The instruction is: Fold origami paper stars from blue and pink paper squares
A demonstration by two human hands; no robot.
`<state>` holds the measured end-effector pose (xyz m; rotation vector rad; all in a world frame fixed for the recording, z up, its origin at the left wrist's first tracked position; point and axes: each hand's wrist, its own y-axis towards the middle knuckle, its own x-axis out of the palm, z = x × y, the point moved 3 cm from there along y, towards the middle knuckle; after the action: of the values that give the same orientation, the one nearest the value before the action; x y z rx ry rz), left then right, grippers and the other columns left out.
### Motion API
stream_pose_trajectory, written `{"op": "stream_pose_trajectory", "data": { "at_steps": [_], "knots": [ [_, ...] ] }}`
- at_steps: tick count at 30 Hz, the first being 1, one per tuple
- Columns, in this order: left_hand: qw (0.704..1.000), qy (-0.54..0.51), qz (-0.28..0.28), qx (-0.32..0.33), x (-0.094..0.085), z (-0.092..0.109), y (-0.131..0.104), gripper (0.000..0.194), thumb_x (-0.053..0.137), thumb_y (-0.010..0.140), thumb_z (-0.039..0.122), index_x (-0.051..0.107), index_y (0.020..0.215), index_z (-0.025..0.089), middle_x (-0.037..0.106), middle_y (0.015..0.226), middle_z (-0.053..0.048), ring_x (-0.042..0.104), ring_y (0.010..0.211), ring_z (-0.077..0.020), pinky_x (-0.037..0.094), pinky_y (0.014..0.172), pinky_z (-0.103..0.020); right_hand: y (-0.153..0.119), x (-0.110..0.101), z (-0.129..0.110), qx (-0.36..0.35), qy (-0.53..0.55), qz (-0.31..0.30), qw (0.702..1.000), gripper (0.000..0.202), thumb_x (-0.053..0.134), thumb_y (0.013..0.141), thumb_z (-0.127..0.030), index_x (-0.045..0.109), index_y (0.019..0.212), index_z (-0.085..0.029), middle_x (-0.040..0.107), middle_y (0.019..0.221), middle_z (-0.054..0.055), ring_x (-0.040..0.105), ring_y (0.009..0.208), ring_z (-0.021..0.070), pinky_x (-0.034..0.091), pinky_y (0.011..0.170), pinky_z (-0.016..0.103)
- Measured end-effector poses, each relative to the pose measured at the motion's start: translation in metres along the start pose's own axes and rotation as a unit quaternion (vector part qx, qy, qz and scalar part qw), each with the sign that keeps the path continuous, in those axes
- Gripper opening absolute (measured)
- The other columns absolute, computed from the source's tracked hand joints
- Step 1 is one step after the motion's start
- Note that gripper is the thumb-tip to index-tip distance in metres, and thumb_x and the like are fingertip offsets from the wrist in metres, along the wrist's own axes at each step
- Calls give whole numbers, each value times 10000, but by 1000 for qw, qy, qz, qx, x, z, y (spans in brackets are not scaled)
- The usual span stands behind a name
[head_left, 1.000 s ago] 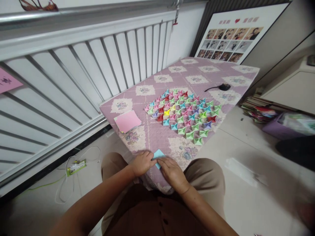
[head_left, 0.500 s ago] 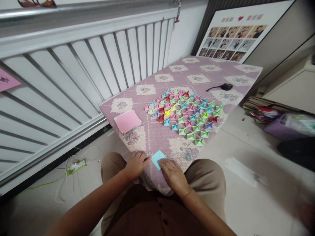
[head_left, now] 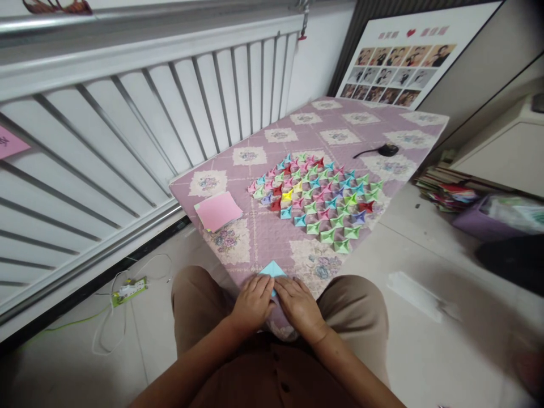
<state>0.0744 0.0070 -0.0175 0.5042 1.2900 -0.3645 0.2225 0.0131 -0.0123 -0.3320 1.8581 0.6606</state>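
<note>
A light blue paper [head_left: 273, 268] lies at the near corner of the cloth-covered table, its pointed top showing beyond my fingers. My left hand [head_left: 254, 302] rests on its left part, fingers together and pressed down. From the right, my right hand [head_left: 299, 306] presses on the paper, its fingertips meeting those of the left. The lower part of the paper is mostly hidden under both hands. Farther off, rows of small folded paper pieces [head_left: 311, 208] in several colours stand on the table. A stack of pink paper sheets [head_left: 219, 211] lies at the left edge.
The purple patterned tablecloth [head_left: 272, 238] narrows toward me. A black object with a cord [head_left: 388, 149] lies at the far right of the table. A white radiator [head_left: 170, 119] runs along the left. On the floor are a power strip [head_left: 130, 290] and a purple bin [head_left: 476, 218].
My left hand has moved right from beside the blue paper onto it, next to my right hand. The paper now shows a pointed top, and more of it is covered. The view has shifted slightly.
</note>
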Motion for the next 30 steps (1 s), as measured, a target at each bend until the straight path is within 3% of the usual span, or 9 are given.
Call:
{"op": "stream_pose_trajectory", "data": {
  "at_steps": [3, 8, 14, 18, 21, 25, 30],
  "knots": [
    [1000, -6, -2, -6, 6, 0, -4, 533, 482, 896, 405, 410, 1368, 167, 476, 1369, -103, 412, 1250, -268, 302, 1070, -430, -5, -2, 3, 6, 3, 2, 1000, 369, 444, 891, -109, 550, 1235, -190, 623, 1234, 72, 547, 1142, 213, 330, 1013, 424],
    [1000, -7, -13, -2, 1, 0, -3, 481, 549, 861, 424, 475, 1316, 285, 457, 1376, -77, 402, 1253, -263, 306, 1057, -448, -17, -14, 17, 35, 10, 15, 999, 346, 442, 896, -116, 566, 1208, -200, 631, 1220, 64, 532, 1154, 221, 318, 1003, 421],
    [1000, -14, -17, -4, -2, 1, -1, 463, 569, 852, 411, 492, 1298, 312, 442, 1374, -78, 393, 1249, -263, 311, 1042, -448, -2, -25, 33, 109, 25, 44, 993, 192, 489, 902, -235, 645, 1007, -193, 678, 947, 76, 581, 924, 225, 415, 861, 383],
    [1000, -16, -11, -9, -1, 1, -2, 466, 589, 837, 389, 504, 1288, 308, 440, 1375, -80, 393, 1244, -268, 306, 1041, -462, 19, -19, 31, 152, 25, 83, 985, 241, 540, 868, -290, 633, 1067, -191, 620, 1132, 118, 510, 1089, 273, 414, 886, 429],
    [1000, -13, -10, -7, -3, 2, -2, 467, 584, 838, 385, 502, 1289, 298, 435, 1384, -82, 383, 1251, -270, 298, 1045, -467, 27, -13, 26, 197, 16, 63, 978, 205, 571, 839, -305, 653, 1005, -219, 583, 1200, 116, 462, 1152, 305, 404, 881, 473],
    [1000, -12, -8, -5, -6, 3, -2, 458, 559, 851, 397, 499, 1293, 293, 421, 1401, -75, 370, 1258, -269, 286, 1052, -468, 29, -9, 24, 238, 33, 42, 970, 137, 593, 813, -303, 662, 912, -239, 566, 1223, 91, 464, 1143, 307, 387, 879, 491],
    [1000, -18, -9, 1, -5, 2, -2, 458, 547, 855, 397, 497, 1297, 284, 417, 1399, -86, 366, 1259, -275, 282, 1051, -472, 29, -8, 26, 244, 64, 82, 964, 118, 572, 806, -311, 661, 842, -242, 587, 1163, 79, 496, 1074, 278, 369, 877, 473]
  ]
}}
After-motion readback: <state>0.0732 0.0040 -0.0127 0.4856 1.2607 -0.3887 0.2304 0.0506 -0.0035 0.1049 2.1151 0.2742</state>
